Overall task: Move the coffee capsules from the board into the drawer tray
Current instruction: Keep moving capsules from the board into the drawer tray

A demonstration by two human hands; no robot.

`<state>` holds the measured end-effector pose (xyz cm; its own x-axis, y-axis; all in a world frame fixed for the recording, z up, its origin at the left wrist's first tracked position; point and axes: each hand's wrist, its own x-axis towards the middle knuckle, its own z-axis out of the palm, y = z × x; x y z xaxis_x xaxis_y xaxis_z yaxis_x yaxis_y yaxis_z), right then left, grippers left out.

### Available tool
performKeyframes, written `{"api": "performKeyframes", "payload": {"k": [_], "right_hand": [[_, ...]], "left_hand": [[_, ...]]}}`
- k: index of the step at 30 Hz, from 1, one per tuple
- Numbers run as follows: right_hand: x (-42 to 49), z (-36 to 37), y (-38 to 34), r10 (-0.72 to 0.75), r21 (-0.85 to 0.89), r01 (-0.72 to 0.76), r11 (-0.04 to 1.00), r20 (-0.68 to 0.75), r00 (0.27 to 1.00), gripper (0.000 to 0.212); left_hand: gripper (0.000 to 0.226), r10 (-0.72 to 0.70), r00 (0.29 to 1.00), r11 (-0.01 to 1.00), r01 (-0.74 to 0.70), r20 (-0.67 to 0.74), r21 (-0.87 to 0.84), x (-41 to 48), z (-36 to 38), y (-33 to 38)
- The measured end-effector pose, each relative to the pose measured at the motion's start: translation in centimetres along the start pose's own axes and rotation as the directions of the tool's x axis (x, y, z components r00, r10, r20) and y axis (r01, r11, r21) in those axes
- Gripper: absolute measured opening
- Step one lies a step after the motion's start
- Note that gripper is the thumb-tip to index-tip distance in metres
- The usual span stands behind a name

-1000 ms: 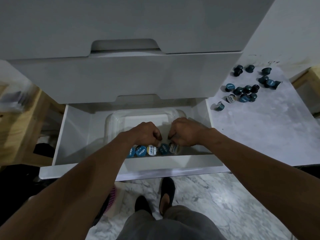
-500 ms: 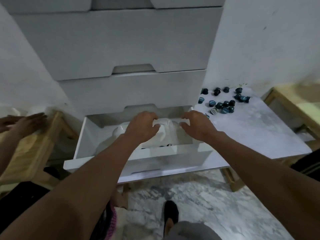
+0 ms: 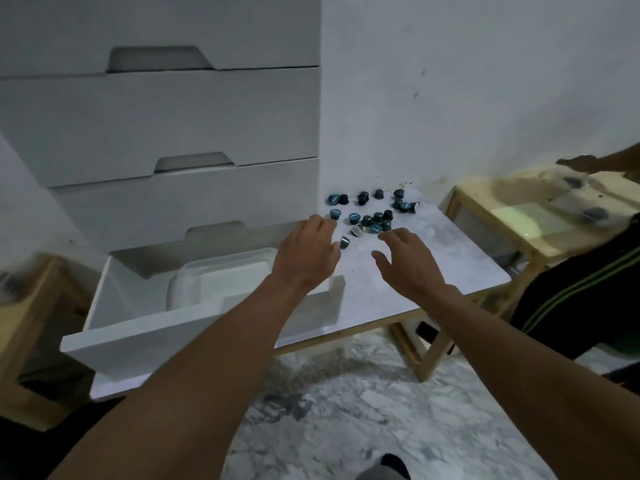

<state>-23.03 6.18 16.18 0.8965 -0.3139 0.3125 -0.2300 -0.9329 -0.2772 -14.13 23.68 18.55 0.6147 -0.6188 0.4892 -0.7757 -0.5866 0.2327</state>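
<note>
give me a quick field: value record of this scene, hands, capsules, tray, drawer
left hand: open, empty, reaching over the board's near left edge
right hand: open, empty, above the board
coffee capsules: scattered at the far end of the board, none held
board: marble-look, right of the drawer
drawer: pulled open
tray: clear, inside the drawer, contents hidden

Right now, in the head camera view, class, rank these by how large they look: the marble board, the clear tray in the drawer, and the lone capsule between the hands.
1. Marble board
2. Clear tray, partly hidden by the drawer front
3. Lone capsule
</note>
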Motion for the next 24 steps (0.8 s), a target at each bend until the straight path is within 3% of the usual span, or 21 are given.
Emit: {"api": "performKeyframes", "payload": {"k": [6,16,24], "right_hand": [[0.7,-1.5,6.9,-0.026,-0.021,0.026,0.999,0.008,1.000,0.043],[5.4,-2.0,18.6,-0.196,0.032,0.194,0.981,0.146,0.970,0.050],[10.1,1.3,20.9,-0.344,0.142,0.319,0.937,0.210,0.915,0.047]], "left_hand": [[0.035,-0.011,1.000,1.000,0.011,0.020,0.026,3.1,4.6,4.5],[0.033,-0.232,0.973,0.970,0.231,0.005,0.072,6.3,12.7,10.5],[0.036,-0.390,0.921,0.912,0.386,0.001,0.143,8.2,14.7,10.3]]}}
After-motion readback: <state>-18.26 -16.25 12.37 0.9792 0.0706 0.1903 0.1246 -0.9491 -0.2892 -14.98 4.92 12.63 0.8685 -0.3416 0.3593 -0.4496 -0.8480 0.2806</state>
